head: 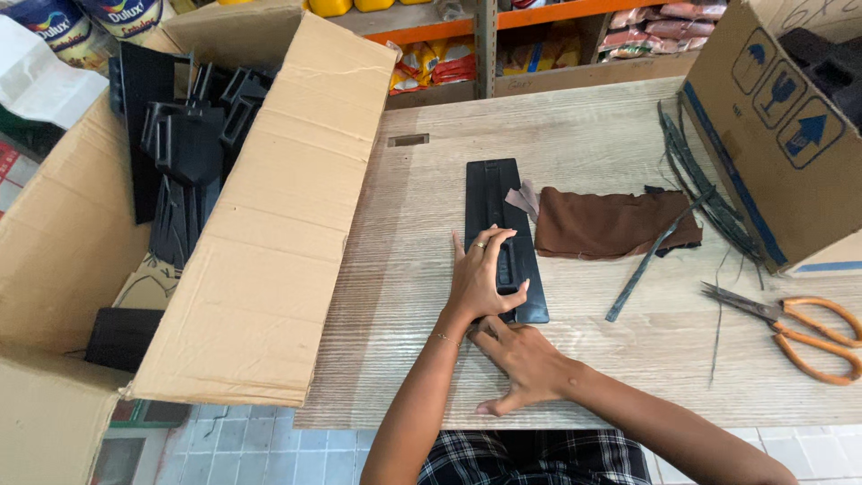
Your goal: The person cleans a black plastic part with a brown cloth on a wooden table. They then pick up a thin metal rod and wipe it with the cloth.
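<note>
Your left hand [485, 274] presses fingers onto the black plastic strip [499, 229], steadying it; your right hand [530, 364], just below the strip, lies spread and grasps nothing.

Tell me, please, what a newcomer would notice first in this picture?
First, the two hands at the table's near edge: the left hand lies on a long black plastic part, the right hand spread flat just below it. Then the big open cardboard box of black parts on the left, and the orange-handled scissors at the right beside a brown cloth.
</note>
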